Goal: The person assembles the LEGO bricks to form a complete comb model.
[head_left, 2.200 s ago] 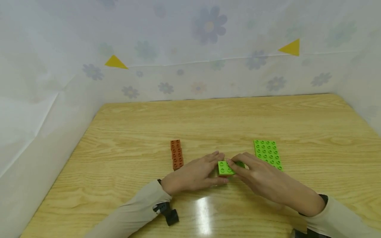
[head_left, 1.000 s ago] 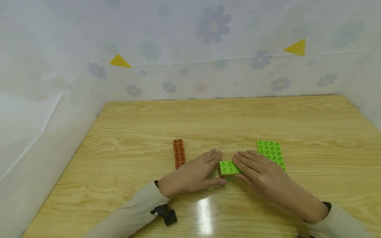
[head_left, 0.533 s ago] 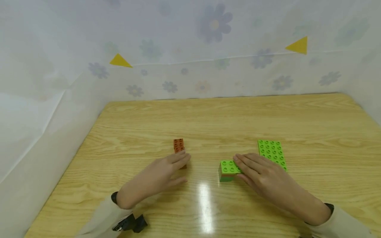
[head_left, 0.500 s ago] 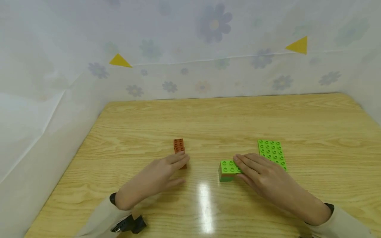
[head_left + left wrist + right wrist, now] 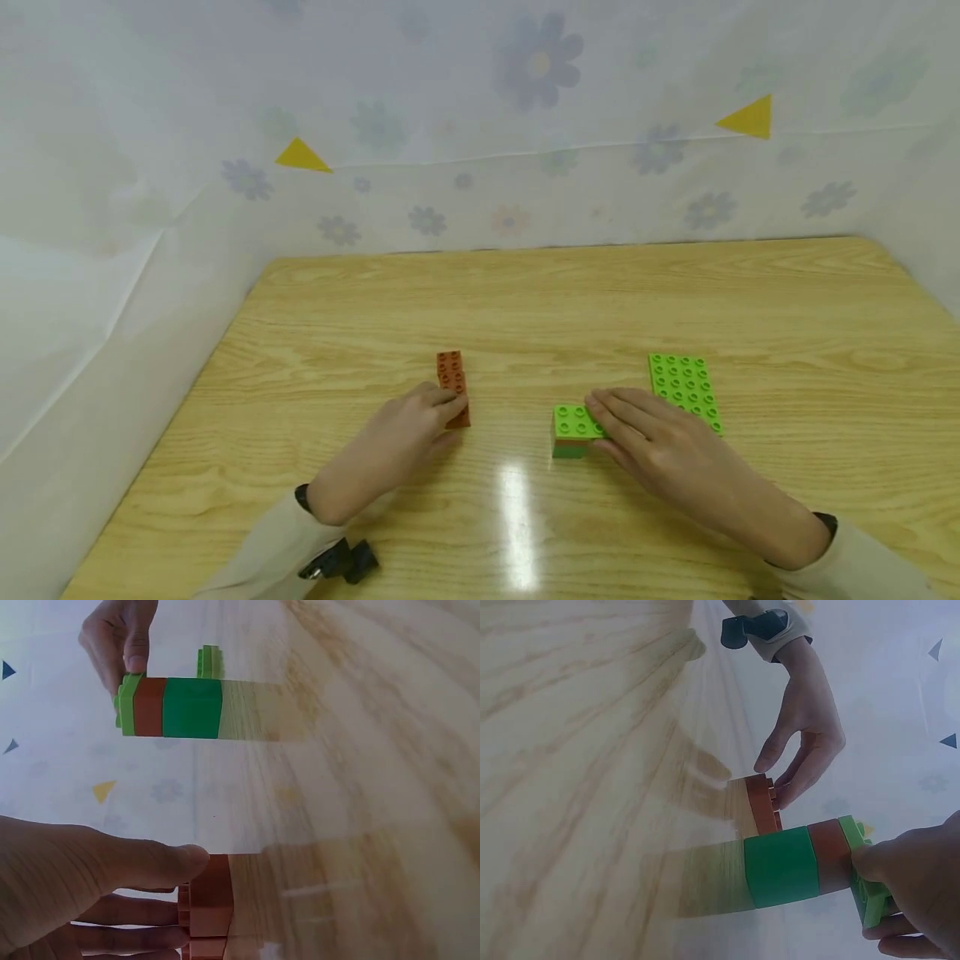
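Note:
My left hand (image 5: 393, 437) curls over the near end of a row of reddish-brown toy bricks. In the left wrist view its thumb meets the edge of the near brown brick (image 5: 211, 900), with the fingers at the studs. To the right stands a stack: a dark green block (image 5: 192, 709) on the table, a brown brick (image 5: 149, 706) above it, and a light green studded plate (image 5: 573, 421) on top. My right hand (image 5: 667, 454) pinches the plate's right part, thumb on the near side and fingers across the top. That part is hidden under the fingers.
A flat light green studded plate (image 5: 682, 383) lies just behind the right hand. The far brown brick (image 5: 450, 361) continues the row away from me. Behind the wooden table (image 5: 540, 308) hangs a white flowered cloth (image 5: 450, 100) with yellow triangles.
The left hand has left the stack, moved left to the brown bricks, and curled its fingers at the near one. The right hand has flattened its fingers over the top plate and stayed there.

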{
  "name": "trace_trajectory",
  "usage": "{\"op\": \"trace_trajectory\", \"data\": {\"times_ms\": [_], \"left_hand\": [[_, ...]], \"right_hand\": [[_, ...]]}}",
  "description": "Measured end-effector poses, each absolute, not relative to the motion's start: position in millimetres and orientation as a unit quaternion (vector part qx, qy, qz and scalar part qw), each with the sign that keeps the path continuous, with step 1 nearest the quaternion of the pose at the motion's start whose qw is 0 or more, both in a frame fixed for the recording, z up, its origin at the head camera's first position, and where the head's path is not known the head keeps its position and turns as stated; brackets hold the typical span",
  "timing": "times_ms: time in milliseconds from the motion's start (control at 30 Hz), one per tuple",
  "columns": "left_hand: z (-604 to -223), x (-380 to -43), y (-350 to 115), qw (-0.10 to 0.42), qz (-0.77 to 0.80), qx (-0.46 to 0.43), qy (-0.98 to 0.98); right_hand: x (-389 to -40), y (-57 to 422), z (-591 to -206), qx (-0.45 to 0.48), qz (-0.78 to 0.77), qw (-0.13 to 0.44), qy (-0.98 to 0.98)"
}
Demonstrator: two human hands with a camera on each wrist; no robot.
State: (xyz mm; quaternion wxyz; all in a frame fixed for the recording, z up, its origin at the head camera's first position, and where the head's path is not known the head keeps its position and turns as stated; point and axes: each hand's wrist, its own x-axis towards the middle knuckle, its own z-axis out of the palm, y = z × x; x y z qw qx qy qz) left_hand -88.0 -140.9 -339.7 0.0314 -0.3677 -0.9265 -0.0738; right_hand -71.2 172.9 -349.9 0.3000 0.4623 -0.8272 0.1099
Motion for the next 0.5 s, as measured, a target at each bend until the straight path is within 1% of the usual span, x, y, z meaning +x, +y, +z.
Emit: {"op": "trace_trajectory", "data": {"times_ms": [100, 333, 500], "left_hand": [[-342.4, -88.9, -138.7, 0.03, -0.063, -0.362, -0.93], [-347.2, -88.1, -135.2, 0.049, -0.089, -0.365, -0.926], [-349.0, -88.1, -134.3, 0.031, -0.128, -0.361, -0.923]], "right_hand": [[-70.9, 172.6, -350.0, 0.462, 0.098, 0.305, -0.827], [-71.5, 172.3, -352.7, 0.461, 0.09, 0.321, -0.822], [-71.4, 172.7, -353.4, 0.459, 0.088, 0.322, -0.823]]}}
